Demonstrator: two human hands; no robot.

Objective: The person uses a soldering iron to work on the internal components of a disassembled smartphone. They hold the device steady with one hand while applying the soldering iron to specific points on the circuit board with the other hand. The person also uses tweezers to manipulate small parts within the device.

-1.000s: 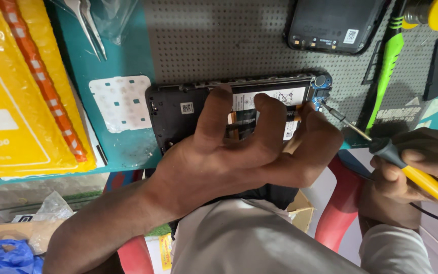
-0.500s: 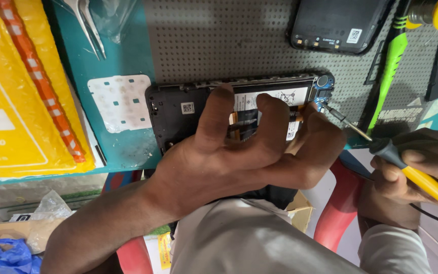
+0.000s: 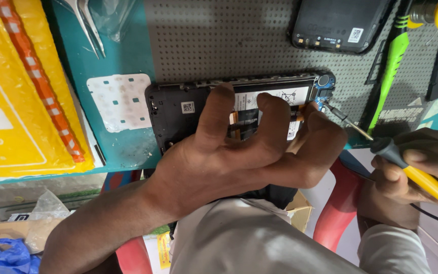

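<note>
Across the upper centre of the frame: a grey perforated work mat (image 3: 219, 40), bearing everything else. At far left, a yellow padded mailer (image 3: 11, 91) with an orange-and-white strip, well apart from the work.

In mid-frame, lying flat on the mat: an opened smartphone (image 3: 178, 109), back cover off, battery (image 3: 272, 96) and small blue board (image 3: 324, 90) at its right end exposed. Probably light, stiff and thin; likely fragile wherever ribbon cables and the board show, so best gripped by the frame edges or pressed on the black shield, not on the battery or flex.

Over the phone's middle: left hand (image 3: 239, 152), fingers spread and curled down, fingertips pinning the phone against the mat, thumb tip close to the blue board. Pressing rather than closed around anything.

At lower right: right hand (image 3: 416, 167), closed firmly around the yellow handle of a soldering iron (image 3: 406, 162), black collar forward, thin metal tip reaching up-left to the blue board at the phone's right end; touching or just short, cannot tell.

At upper right: a black phone back cover (image 3: 338, 25), set apart from the phone. Beside it, a green plastic pry tool (image 3: 391, 66), slanting downward. Upper left: metal tweezers (image 3: 89, 25). Just left of the phone: a white sticker sheet (image 3: 120, 101) with small holes.
</note>
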